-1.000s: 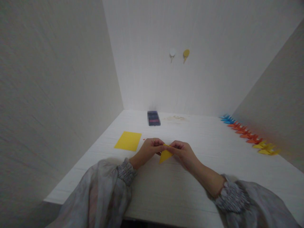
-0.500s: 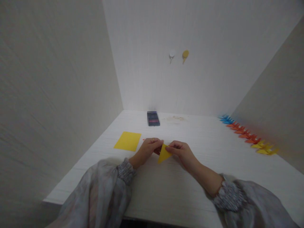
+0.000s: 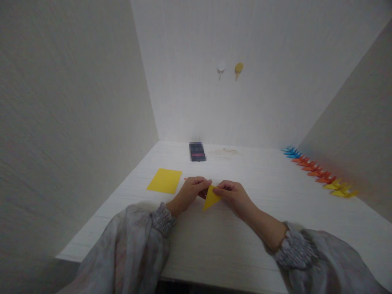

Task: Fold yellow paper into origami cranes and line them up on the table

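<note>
A folded piece of yellow paper (image 3: 211, 198), triangular in outline, is held between my two hands over the white table. My left hand (image 3: 193, 190), with a ring on one finger, pinches its upper left corner. On the other side, the thumb and fingers of my right hand (image 3: 232, 193) are closed on the paper's right part. Fingers hide some of the folds. To the left of my left hand lies a flat yellow paper square (image 3: 165, 181).
A dark, blurred-out phone-like object (image 3: 197, 152) lies near the back wall. Along the right wall runs a row of folded paper cranes, blue (image 3: 292, 152), orange-red (image 3: 314, 168) and yellow (image 3: 341, 189). A white hook (image 3: 221, 67) and a yellow hook (image 3: 239, 68) are on the back wall.
Both hands keep their grip on the folded yellow paper and have hardly moved. The whole view has shifted very slightly.
</note>
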The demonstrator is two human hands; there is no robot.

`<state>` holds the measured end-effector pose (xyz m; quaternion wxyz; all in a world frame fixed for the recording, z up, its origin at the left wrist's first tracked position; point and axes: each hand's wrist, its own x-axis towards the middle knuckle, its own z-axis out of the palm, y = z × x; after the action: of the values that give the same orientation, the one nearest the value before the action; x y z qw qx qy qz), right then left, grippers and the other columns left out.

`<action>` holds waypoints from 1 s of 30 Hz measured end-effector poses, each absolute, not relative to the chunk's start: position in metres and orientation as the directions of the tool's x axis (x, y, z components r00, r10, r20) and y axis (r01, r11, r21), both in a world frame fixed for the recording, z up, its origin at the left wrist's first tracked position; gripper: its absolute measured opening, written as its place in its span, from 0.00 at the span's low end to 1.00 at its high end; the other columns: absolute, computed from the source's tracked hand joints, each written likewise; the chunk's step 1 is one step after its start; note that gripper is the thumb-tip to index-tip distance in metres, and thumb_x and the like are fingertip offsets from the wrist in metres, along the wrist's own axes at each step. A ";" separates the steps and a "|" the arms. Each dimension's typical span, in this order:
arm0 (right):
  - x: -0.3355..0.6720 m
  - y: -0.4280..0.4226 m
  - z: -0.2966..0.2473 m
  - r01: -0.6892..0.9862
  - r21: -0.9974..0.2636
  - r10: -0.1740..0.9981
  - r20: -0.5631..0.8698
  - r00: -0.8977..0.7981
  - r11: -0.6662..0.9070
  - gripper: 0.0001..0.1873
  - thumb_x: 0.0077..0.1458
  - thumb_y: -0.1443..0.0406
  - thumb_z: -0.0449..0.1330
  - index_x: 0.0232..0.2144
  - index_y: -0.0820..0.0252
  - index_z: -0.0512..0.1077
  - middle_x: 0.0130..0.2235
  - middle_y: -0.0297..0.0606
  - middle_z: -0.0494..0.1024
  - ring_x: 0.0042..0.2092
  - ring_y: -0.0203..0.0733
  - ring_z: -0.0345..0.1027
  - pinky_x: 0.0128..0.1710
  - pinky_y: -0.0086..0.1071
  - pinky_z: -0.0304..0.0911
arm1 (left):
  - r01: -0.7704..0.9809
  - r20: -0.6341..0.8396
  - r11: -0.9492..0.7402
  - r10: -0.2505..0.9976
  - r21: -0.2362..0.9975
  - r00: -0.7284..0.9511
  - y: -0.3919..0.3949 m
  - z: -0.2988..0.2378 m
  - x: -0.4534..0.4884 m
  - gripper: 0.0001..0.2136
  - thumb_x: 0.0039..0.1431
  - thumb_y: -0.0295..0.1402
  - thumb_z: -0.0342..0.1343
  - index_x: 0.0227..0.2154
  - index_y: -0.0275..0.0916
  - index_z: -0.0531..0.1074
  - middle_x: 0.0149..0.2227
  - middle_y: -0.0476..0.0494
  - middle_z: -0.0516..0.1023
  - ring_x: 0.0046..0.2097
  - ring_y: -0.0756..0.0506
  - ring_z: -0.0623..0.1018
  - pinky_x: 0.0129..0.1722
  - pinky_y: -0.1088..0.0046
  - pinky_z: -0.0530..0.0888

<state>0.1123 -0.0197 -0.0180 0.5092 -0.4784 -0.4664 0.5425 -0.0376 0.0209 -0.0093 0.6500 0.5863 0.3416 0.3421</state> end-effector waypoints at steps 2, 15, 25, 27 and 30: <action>0.113 -0.019 -0.019 -0.102 -0.994 0.999 -0.042 -0.024 -0.044 0.10 0.34 0.61 0.64 0.16 0.62 0.68 0.20 0.31 0.69 0.23 0.32 0.59 0.25 0.28 0.54 | -0.043 -0.039 0.074 0.840 0.996 0.541 0.021 -0.009 -0.038 0.16 0.47 0.43 0.51 0.19 0.33 0.67 0.20 0.47 0.72 0.22 0.53 0.71 0.24 0.77 0.69; 0.116 -0.017 -0.021 -0.094 -0.994 0.996 -0.052 -0.073 -0.059 0.09 0.38 0.62 0.61 0.20 0.63 0.71 0.22 0.34 0.72 0.25 0.34 0.61 0.27 0.29 0.55 | 0.052 -0.015 -0.013 0.865 0.999 0.502 0.026 -0.017 -0.039 0.11 0.41 0.37 0.58 0.23 0.33 0.70 0.22 0.48 0.72 0.23 0.54 0.70 0.23 0.79 0.69; 0.117 -0.015 -0.024 -0.065 -0.998 0.997 -0.002 -0.083 -0.007 0.08 0.41 0.62 0.60 0.21 0.62 0.72 0.22 0.34 0.71 0.26 0.35 0.62 0.27 0.29 0.54 | 0.027 -0.025 0.013 0.862 1.000 0.507 0.023 -0.011 -0.039 0.08 0.42 0.34 0.57 0.22 0.33 0.69 0.21 0.49 0.71 0.22 0.54 0.70 0.20 0.79 0.69; 0.117 -0.016 -0.023 -0.061 -0.998 0.997 0.003 -0.078 -0.002 0.07 0.40 0.62 0.60 0.21 0.61 0.73 0.22 0.34 0.71 0.26 0.35 0.62 0.27 0.29 0.55 | 0.016 -0.031 0.027 0.865 1.000 0.501 0.022 -0.010 -0.039 0.08 0.42 0.34 0.58 0.22 0.33 0.69 0.21 0.49 0.71 0.22 0.54 0.70 0.20 0.79 0.69; 0.117 -0.015 -0.021 -0.076 -0.997 0.998 -0.002 -0.066 -0.007 0.06 0.40 0.63 0.60 0.20 0.61 0.73 0.22 0.34 0.72 0.25 0.34 0.62 0.28 0.29 0.56 | -0.004 -0.039 0.047 0.873 0.999 0.486 0.022 -0.011 -0.039 0.07 0.41 0.33 0.58 0.22 0.33 0.69 0.22 0.49 0.72 0.22 0.54 0.70 0.20 0.79 0.69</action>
<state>0.1169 -0.0155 -0.0205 0.5008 -0.4650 -0.4955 0.5362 -0.0391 0.0222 -0.0107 0.6244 0.5941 0.3657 0.3513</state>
